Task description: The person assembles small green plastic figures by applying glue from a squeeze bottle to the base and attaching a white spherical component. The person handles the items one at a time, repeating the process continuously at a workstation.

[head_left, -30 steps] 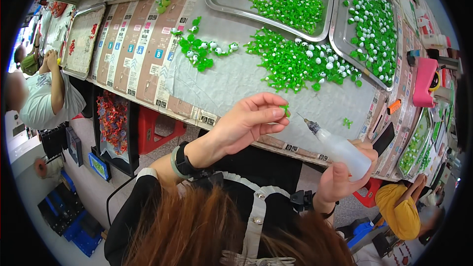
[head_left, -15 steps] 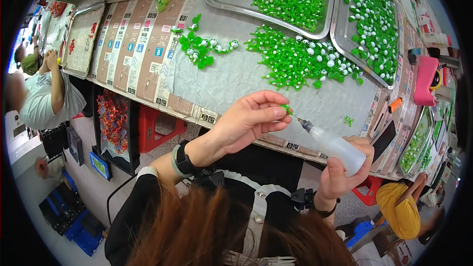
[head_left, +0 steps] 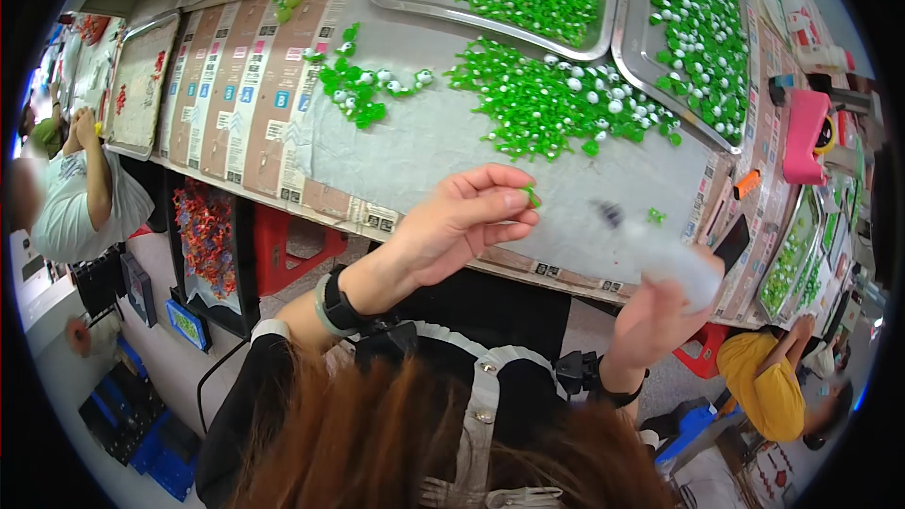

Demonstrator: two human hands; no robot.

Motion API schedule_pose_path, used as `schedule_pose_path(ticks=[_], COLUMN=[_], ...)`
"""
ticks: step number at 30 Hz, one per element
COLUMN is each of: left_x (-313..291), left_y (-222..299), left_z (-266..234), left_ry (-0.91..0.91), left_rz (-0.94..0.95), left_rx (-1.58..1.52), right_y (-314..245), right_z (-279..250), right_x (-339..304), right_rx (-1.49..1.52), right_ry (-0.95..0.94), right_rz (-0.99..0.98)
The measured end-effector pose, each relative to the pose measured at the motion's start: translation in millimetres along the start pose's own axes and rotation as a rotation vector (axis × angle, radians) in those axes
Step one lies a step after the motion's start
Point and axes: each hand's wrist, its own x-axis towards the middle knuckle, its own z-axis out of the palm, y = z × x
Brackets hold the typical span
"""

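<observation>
Black top (head_left: 238, 415), white ruffled trim (head_left: 452, 334), round buttons (head_left: 485, 417), pale bangle (head_left: 322, 307), black wristbands (head_left: 341, 302)

- A pink tape dispenser (head_left: 804, 139) at the right side of the tabletop (head_left: 209, 137), with a slim orange object (head_left: 747, 185) lying near it.
- A tray (head_left: 130, 137) at the left, holding a few red pieces (head_left: 121, 99).
- A black bin (head_left: 248, 273) of red and blue pieces (head_left: 205, 245), just beside a red stool (head_left: 273, 250).
- A person in a pale shirt (head_left: 90, 212) at the left, another in a yellow shirt (head_left: 759, 396) at the right.
</observation>
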Motion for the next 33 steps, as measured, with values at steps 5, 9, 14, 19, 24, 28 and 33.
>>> schedule_pose_path(ticks=[5,9,14,19,24,28,33], left_x=[3.0,5.6,4.3,5.5,3.4,-1.5,1.6], left_y=[6.8,8.6,11.6,11.3,9.9,9.2,6.8], left_z=[-5.2,-4.2,-8.2,-14.3,-2.3,-6.9,-6.6], left_ry=[0.038,0.024,0.048,0.042,0.118,0.047,0.023], left_rz=[0.008,0.015,0.012,-0.006,0.004,-0.001,-0.018], left_rx=[0.003,0.031,0.027,0.068,0.133,0.088,0.060], right_y=[27.7,69.4,69.3,24.4,62.1,69.2,54.8], right_z=[-44.8,-85.9,-77.2,-30.5,24.7,28.0,23.4], right_x=[50.3,89.2,86.5,44.9,39.2,45.9,39.8], right_rx=[-0.168,-0.465,-0.889,-0.877,-0.933,-1.025,-0.088], right_ry=[0.178,0.141,0.268,-0.305,-0.521,-0.576,-0.362], right_rz=[0.043,-0.023,-0.328,-0.043,-0.295,-0.226,0.502])
